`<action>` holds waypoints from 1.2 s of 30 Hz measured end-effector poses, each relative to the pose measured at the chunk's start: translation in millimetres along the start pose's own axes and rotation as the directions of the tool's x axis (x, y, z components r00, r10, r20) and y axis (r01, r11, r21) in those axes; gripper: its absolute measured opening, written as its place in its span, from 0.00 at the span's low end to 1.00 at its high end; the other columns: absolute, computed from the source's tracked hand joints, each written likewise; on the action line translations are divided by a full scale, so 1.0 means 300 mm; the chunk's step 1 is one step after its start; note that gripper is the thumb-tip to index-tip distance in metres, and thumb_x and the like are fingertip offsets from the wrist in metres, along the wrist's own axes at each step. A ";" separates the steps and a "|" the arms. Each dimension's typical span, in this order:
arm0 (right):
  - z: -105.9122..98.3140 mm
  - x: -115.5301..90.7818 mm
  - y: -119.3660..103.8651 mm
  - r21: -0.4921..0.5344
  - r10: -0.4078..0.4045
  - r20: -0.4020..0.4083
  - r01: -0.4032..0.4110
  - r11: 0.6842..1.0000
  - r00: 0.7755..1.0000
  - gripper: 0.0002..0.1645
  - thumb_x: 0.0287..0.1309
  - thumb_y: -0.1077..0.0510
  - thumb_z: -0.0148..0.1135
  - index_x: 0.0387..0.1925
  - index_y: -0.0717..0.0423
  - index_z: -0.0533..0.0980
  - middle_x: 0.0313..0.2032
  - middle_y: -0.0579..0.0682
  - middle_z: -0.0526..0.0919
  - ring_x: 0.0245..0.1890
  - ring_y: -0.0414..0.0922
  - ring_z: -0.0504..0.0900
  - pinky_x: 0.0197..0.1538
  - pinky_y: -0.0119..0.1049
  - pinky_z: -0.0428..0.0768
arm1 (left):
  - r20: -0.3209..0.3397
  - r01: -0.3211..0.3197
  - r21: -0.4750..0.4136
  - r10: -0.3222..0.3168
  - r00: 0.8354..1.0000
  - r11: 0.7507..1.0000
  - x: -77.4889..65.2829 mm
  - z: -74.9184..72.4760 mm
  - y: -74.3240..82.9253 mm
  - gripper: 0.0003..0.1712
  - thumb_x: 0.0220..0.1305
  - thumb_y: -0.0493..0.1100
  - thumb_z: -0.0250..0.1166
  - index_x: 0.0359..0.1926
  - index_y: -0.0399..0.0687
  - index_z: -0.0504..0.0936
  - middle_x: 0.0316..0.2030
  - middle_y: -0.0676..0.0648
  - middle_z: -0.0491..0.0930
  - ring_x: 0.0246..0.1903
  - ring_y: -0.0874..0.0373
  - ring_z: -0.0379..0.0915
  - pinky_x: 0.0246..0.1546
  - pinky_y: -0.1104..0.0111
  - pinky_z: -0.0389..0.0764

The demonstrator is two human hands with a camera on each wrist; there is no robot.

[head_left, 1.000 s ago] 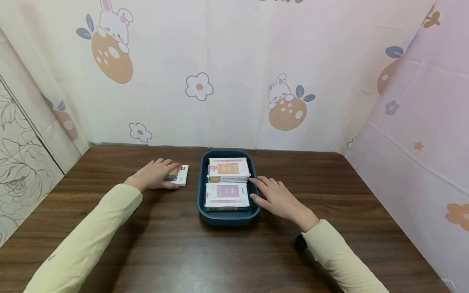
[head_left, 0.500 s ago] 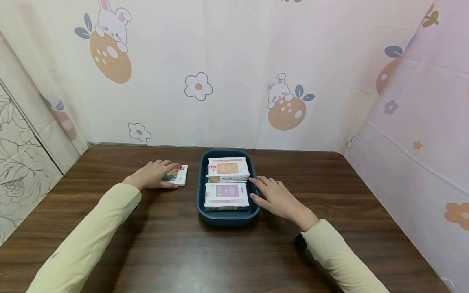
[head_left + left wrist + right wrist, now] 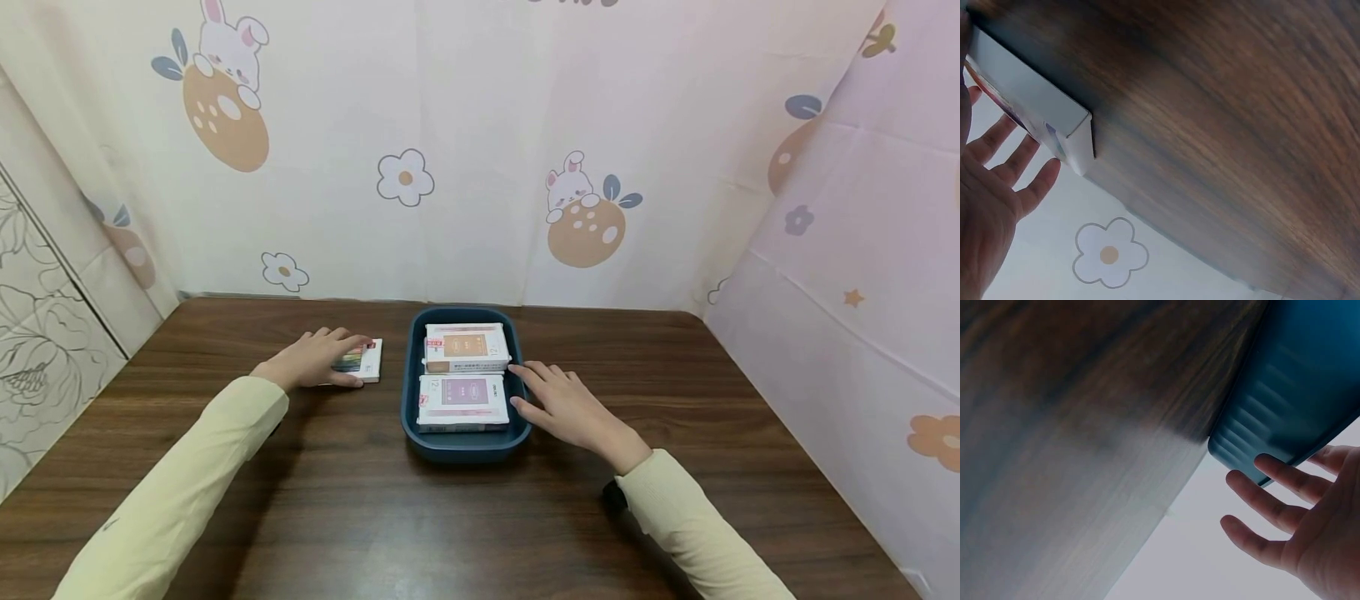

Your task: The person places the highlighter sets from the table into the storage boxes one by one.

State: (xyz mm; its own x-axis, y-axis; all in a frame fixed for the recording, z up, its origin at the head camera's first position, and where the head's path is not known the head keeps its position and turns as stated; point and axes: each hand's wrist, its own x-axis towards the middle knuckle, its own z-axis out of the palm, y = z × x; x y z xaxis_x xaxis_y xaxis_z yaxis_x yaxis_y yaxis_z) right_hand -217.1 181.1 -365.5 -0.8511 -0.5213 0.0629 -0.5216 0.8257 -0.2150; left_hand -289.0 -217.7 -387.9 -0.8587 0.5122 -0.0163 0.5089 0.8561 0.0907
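Observation:
A flat white box (image 3: 371, 362) printed with a row of coloured pencils lies on the table at the left. Over it rests my left hand (image 3: 311, 358), fingers loosely spread across the top and thumb at the near side. In the left wrist view the fingertips lie along the edge of the white box (image 3: 1035, 87). My right hand (image 3: 562, 408) is at the right rim of a dark blue basket (image 3: 467, 454), fingers relaxed and slightly bent. The right wrist view shows those fingers beside the ribbed wall of the basket (image 3: 1272, 406). Nothing is in that hand's grasp.
Inside the basket are a white box with an orange label (image 3: 467, 346) at the back and a white box with a purple label (image 3: 463, 400) in front. The brown wooden table (image 3: 360, 525) meets a patterned curtain (image 3: 480, 233) at its far edge.
The hands, the boxes and the basket stay where they were; the whole head view shifts only very slightly.

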 end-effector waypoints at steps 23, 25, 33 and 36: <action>-0.003 0.001 -0.005 -0.031 -0.006 -0.026 0.005 1.000 1.000 0.35 0.63 0.37 0.42 0.66 0.47 0.59 0.63 0.54 0.65 0.61 0.53 0.66 0.60 0.57 0.62 | -0.018 0.021 0.023 -0.020 1.000 1.000 -0.025 -0.092 0.065 0.43 0.51 0.67 0.61 0.65 0.55 0.64 0.54 0.41 0.70 0.52 0.43 0.65 0.52 0.45 0.66; -0.003 0.000 -0.004 -0.030 -0.006 -0.025 0.005 1.000 1.000 0.35 0.63 0.37 0.42 0.66 0.47 0.59 0.63 0.54 0.65 0.61 0.53 0.65 0.60 0.57 0.62 | -0.030 0.016 0.036 -0.015 0.999 0.999 -0.028 -0.108 0.075 0.43 0.51 0.67 0.62 0.64 0.55 0.64 0.54 0.41 0.70 0.51 0.44 0.66 0.51 0.45 0.67; 0.001 0.001 -0.003 -0.034 -0.006 -0.029 0.005 0.999 1.000 0.35 0.63 0.37 0.43 0.66 0.47 0.59 0.63 0.54 0.65 0.61 0.54 0.65 0.60 0.58 0.61 | -0.063 0.015 0.104 -0.008 0.998 0.994 -0.033 -0.156 0.104 0.43 0.49 0.66 0.63 0.64 0.55 0.64 0.53 0.41 0.71 0.50 0.44 0.66 0.48 0.47 0.69; 0.003 0.002 -0.003 -0.040 -0.008 -0.034 0.006 0.999 0.999 0.34 0.63 0.37 0.43 0.66 0.47 0.59 0.63 0.54 0.65 0.61 0.53 0.66 0.60 0.58 0.62 | -0.074 0.013 0.119 -0.005 0.997 0.993 -0.034 -0.174 0.112 0.44 0.49 0.68 0.62 0.64 0.56 0.64 0.54 0.41 0.70 0.50 0.43 0.66 0.48 0.47 0.70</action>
State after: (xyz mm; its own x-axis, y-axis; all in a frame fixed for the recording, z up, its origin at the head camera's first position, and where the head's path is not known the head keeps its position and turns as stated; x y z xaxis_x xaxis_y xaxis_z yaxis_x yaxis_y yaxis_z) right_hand -217.0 180.0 -366.1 -0.8485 -0.5202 0.0974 -0.5291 0.8301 -0.1759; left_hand -266.2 -197.9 -332.8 -0.8632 0.5017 0.0571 0.5008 0.8651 -0.0291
